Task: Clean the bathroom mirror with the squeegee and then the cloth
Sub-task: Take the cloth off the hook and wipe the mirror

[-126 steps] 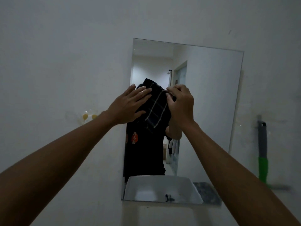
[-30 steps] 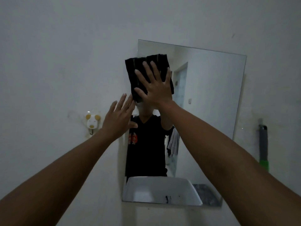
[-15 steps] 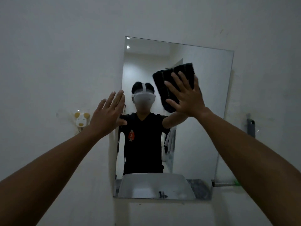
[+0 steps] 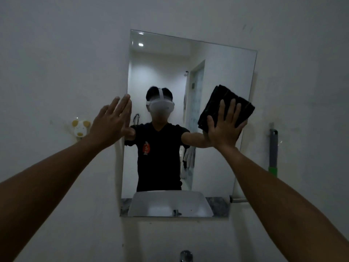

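A frameless rectangular mirror (image 4: pixel 217 76) hangs on the white wall above the sink. My right hand (image 4: pixel 223 127) lies flat, fingers spread, and presses a folded black cloth (image 4: pixel 222 102) against the glass near the mirror's right edge, at mid height. My left hand (image 4: pixel 111 123) is open with fingers together, resting at the mirror's left edge on the wall. The squeegee (image 4: pixel 273 152), grey with a green handle part, hangs on the wall to the right of the mirror, untouched.
A small white and yellow animal-shaped hook (image 4: pixel 80 127) sticks to the wall left of the mirror. The tap top (image 4: pixel 186 256) shows at the bottom edge. A metal bar (image 4: pixel 238 200) sits by the mirror's lower right corner. A person is reflected in the glass.
My right hand has slid the cloth from the mirror's upper left across to its right side and slightly down. My left hand stayed near the left edge.
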